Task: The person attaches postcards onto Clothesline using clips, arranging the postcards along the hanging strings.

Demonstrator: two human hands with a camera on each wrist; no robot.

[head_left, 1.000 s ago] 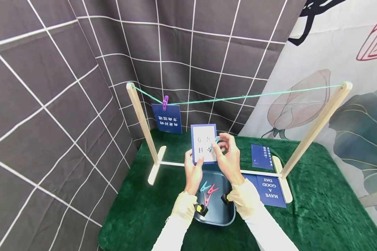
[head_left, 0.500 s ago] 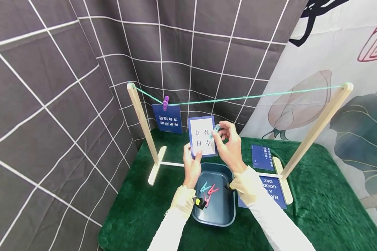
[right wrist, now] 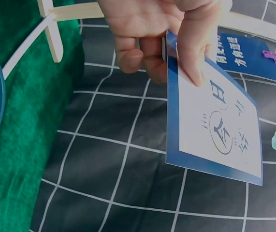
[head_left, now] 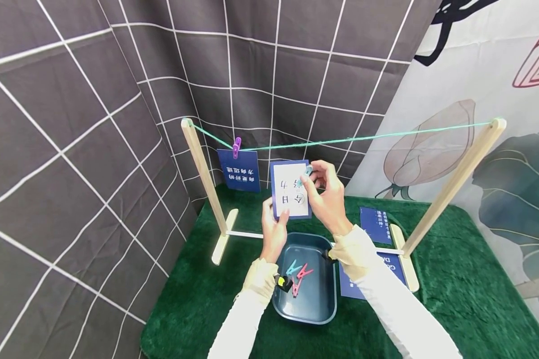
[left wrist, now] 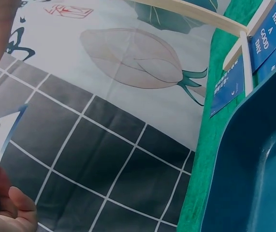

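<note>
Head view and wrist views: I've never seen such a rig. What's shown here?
No robot here: a person works with bare hands. One camera sits on the head, giving the wide picture; one sits on each wrist. The left hand holds a bordered card; the right hand pinches a turquoise clothespin. A wooden rack stands on green cloth; on its string, a purple clothespin holds a blue card. A tray holds one teal clothespin and two pink clothespins. Other blue cards lie at right.
</note>
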